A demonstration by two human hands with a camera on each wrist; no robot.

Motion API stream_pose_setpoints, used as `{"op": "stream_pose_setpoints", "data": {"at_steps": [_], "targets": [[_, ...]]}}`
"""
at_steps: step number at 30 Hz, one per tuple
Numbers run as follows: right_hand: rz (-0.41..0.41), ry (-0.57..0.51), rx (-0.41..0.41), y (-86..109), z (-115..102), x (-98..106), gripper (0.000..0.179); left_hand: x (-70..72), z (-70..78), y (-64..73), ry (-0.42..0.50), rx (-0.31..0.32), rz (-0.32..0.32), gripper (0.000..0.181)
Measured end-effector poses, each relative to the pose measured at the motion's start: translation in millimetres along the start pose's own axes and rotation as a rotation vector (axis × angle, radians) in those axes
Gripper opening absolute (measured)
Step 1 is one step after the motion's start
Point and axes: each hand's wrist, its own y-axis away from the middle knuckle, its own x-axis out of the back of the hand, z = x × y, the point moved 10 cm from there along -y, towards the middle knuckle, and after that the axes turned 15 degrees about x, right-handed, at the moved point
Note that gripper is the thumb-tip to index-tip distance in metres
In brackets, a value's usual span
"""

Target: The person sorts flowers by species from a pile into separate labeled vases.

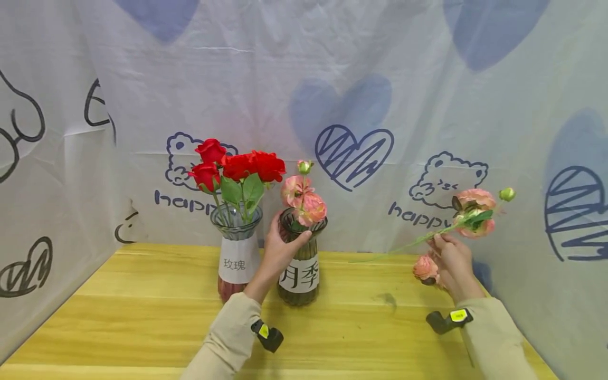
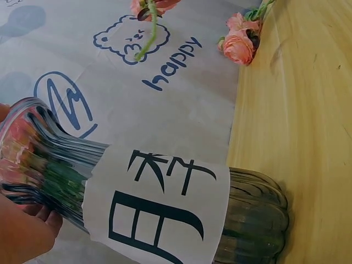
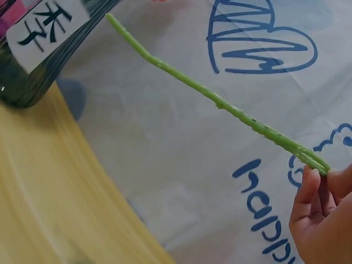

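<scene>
My left hand [image 1: 281,252] grips the neck of a dark glass vase [image 1: 298,296] with a white label. Pink flowers [image 1: 311,209] and a green bud stand in that vase. In the left wrist view, fingers [image 2: 52,223] curl at the vase's neck. At the right, my right hand [image 1: 453,264] pinches the stem of a pink flower spray [image 1: 476,199] with a green bud, held above the table. The bare end of the green stem [image 3: 231,110] points left toward the vase in the right wrist view.
A second glass vase [image 1: 239,232] holding red roses [image 1: 239,166] stands left of the dark one. Another pink flower [image 1: 426,268] lies on the wooden table [image 1: 142,316], partly hidden behind my right hand. A printed white cloth [image 1: 351,63] hangs behind and at both sides.
</scene>
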Motion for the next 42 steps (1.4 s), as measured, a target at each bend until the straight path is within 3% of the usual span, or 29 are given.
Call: {"op": "stream_pose_setpoints", "data": {"at_steps": [12,21,28,33,37,42], "targets": [[0.083,-0.219,-0.072,-5.9,-18,-23,0.009,-0.6,-2.8,-1.8,-0.004,0.037,-0.002,0.087],[0.050,-0.249,-0.024,-10.9,-39,-53,0.008,-1.7,-0.4,0.0,-0.020,0.021,-0.007,0.086],[-0.001,-0.140,0.074,-11.7,-60,-84,0.010,-1.1,2.4,1.9,-0.026,0.011,-0.001,0.086],[-0.033,-0.015,0.161,-8.2,-73,-107,0.028,-1.1,1.0,1.2,-0.010,0.010,-0.011,0.086],[-0.077,0.099,0.262,-4.0,-84,-128,0.035,-0.5,0.5,0.4,-0.007,0.007,-0.009,0.084],[-0.130,0.197,0.403,2.1,-98,-155,0.031,-0.5,0.8,0.0,-0.011,0.005,-0.001,0.084]]}}
